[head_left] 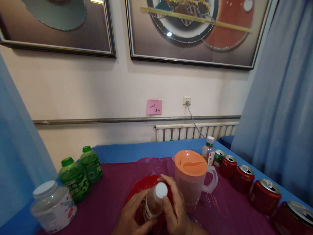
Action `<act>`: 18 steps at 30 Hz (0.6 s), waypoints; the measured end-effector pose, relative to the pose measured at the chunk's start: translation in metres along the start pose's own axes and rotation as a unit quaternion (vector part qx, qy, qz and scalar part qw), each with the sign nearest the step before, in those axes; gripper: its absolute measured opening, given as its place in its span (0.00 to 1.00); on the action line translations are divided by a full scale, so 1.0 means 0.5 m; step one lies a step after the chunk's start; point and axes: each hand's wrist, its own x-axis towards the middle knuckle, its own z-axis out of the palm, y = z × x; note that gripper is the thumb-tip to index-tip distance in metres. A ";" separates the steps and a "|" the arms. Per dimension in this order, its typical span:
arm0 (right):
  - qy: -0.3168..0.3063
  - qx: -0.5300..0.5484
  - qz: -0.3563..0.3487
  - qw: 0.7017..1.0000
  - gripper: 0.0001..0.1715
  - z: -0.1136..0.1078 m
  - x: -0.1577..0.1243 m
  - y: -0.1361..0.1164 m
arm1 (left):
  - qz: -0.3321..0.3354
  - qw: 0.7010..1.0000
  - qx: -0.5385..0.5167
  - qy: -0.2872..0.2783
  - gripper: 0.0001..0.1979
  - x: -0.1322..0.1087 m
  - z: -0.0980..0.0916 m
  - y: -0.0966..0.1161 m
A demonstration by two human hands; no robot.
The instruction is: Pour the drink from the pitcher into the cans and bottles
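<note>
Low in the middle of the head view, my left hand wraps round the body of a small bottle with a white cap. My right hand curls its fingers round that cap. The bottle is held above a red bowl on the purple sheet. Just right of my hands stands a clear pitcher with an orange lid.
Two green bottles and a clear white-lidded jar stand at the left. A small bottle and a row of several cans run along the right edge. A blue curtain hangs at right; wall and radiator lie behind.
</note>
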 end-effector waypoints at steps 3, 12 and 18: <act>-0.004 -0.016 -0.017 1.000 0.23 -0.003 0.004 -0.006 | -0.005 1.000 0.001 -0.002 0.31 -0.002 -0.001 0.006; -0.006 0.017 -0.013 1.000 0.19 -0.001 0.009 -0.009 | 0.019 1.000 0.022 0.003 0.31 -0.001 -0.004 0.001; 0.024 0.039 0.016 0.999 0.18 0.017 0.002 0.007 | 0.021 0.999 0.025 -0.009 0.34 -0.005 0.000 -0.010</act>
